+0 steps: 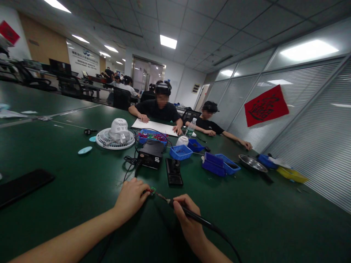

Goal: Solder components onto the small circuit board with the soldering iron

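My left hand [132,196] is closed on a small green circuit board [153,190] with red wires, pinched between thumb and fingers low over the green table [82,197]. My right hand [189,219] grips the black handle of a soldering iron [195,216], its thin tip pointing left, close beside the board; whether the two touch cannot be told. The iron's cable runs down to the bottom edge. Just beyond my hands lie a black box [150,155] with cables and a black stand [173,171].
A white fan part [115,138], a blue tray [165,140] of wired boards, more blue trays [181,152], a bottle [191,128] and a metal bowl [252,163] stand farther back. A black phone-like slab [26,185] lies left. Two people sit across the table.
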A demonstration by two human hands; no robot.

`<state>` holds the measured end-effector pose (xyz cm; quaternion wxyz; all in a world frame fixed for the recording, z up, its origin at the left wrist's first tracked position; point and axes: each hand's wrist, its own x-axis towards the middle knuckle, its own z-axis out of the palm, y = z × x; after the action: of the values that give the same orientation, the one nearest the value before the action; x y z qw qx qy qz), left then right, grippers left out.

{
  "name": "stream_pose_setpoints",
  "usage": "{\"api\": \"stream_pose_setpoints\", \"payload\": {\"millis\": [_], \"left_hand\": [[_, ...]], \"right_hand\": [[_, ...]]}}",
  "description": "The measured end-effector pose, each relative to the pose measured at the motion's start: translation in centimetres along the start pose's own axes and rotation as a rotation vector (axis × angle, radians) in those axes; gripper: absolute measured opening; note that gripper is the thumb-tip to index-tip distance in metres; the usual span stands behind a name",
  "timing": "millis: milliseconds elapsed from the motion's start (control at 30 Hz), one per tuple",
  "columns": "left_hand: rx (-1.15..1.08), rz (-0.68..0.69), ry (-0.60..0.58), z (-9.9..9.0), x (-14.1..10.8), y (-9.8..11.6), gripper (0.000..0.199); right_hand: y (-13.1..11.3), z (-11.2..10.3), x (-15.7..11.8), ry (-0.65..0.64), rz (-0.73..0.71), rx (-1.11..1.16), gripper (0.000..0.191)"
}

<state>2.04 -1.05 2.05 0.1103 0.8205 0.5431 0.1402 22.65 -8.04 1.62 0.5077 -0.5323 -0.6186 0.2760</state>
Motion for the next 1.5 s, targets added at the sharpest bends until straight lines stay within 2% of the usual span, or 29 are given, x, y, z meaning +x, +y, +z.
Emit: {"api": "stream_pose_setpoints", "payload": {"millis": [667,1000,1267,1500], "left_hand": [[-0.026,0.004,0.008,0.3,0.0,-0.1,0.022],[-0.089,0.000,0.014,0.8,0.4,-0.7,0.020],[-0.127,-0.011,0.029,1.0,0.4,-0.8,0.016],[-0.148,-0.027,0.027,1.1,0.6,-0.9,0.016]], "right_hand": [[0.8,0.4,0.3,-0.028,-0.020,-0.017,0.018],[-1.0,0.6,0.7,-0.019,0.032,-0.049,0.020],[-2.3,0.6,3.3,-0.054,0.061,-0.012,0.019],[-0.5,1.0,3.6,-0.021,0.026,0.063,0.019]]}}
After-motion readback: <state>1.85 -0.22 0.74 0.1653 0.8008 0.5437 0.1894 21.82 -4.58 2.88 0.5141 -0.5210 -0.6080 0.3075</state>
